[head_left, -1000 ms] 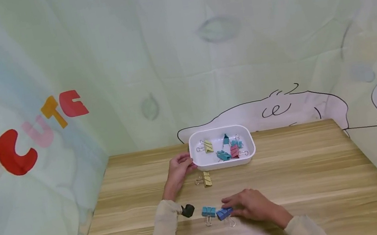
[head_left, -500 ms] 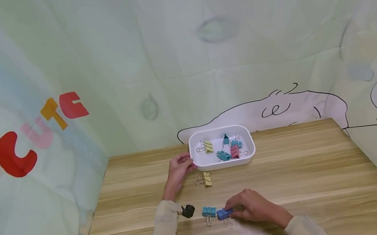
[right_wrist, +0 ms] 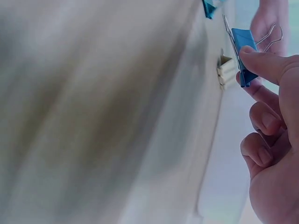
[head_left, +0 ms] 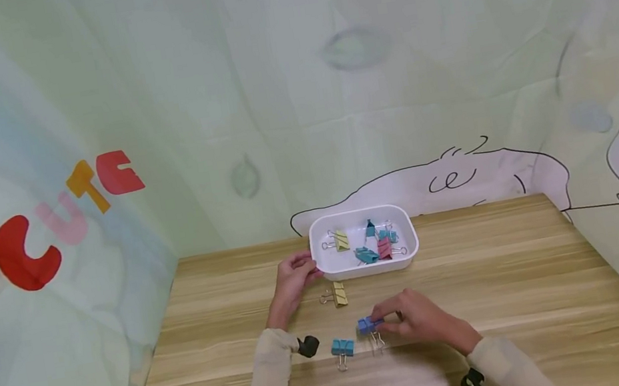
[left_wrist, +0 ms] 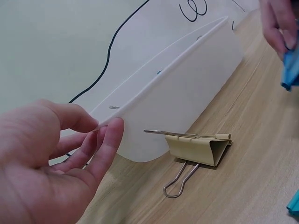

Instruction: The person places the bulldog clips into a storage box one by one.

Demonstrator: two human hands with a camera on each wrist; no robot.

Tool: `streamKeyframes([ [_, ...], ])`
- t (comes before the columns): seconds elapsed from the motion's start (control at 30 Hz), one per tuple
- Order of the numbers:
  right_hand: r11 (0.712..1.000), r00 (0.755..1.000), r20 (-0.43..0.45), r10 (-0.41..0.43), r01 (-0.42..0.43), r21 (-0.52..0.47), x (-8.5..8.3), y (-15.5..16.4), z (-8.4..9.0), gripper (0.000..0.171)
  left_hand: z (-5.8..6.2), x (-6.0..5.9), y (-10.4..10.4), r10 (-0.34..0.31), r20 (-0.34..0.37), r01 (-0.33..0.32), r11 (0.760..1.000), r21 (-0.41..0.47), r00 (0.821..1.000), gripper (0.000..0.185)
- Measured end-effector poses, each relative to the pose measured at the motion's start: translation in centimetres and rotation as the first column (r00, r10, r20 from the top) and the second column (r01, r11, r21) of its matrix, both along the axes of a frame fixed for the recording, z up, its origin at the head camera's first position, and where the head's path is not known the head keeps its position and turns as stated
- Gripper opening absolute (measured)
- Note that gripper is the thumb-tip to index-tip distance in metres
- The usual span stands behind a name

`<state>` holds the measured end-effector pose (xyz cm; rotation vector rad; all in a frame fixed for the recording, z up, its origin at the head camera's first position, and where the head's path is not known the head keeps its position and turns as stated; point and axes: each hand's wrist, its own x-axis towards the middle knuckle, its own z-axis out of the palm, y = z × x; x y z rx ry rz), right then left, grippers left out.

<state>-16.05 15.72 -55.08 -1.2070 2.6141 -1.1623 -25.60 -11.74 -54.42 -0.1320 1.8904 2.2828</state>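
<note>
While the left hand (head_left: 292, 284) holds the tray (head_left: 367, 271), the right hand (head_left: 418, 317) pinches a blue clip (head_left: 366, 325).

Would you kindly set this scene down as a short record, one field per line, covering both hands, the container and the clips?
Right hand: pinches a blue clip
Left hand: grips the left end of the white bin
Bin contents: a pale yellow clip, a pink clip, at least two teal clips
On the table: a tan clip in front of the bin; a turquoise clip nearer the person
Backdrop: printed, lettered CUTE
</note>
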Motion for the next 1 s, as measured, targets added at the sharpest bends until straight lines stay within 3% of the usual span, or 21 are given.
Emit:
streamKeyframes([
  [0.17, 0.999, 0.999, -0.029, -0.019, 0.02, 0.037, -1.3, 0.3, 1.2, 0.013, 0.1, 0.1, 0.0, -0.002, 0.0, 0.002, 1.0, -0.008, 1.0, 0.036],
  [0.33, 0.999, 0.993, -0.112, -0.024, 0.027, 0.028, -2.6, 0.4, 2.5, 0.01, 0.2, 0.2, -0.1, 0.002, 0.005, -0.002, 1.0, -0.023, 1.0, 0.036],
  [0.73, 0.992, 0.952, -0.284, -0.112, 0.124, 0.027, -6.1, -0.1, 6.1, 0.01, 0.4, 0.2, -0.2, -0.008, 0.003, 0.009, 1.0, -0.019, 1.0, 0.037],
  [1.0, 0.983, 0.941, -0.298, -0.159, 0.18, 0.043, -8.1, -1.8, 8.4, 0.01, 0.2, 0.1, -0.2, -0.01, 0.006, 0.01, 1.0, -0.007, 1.0, 0.038],
])
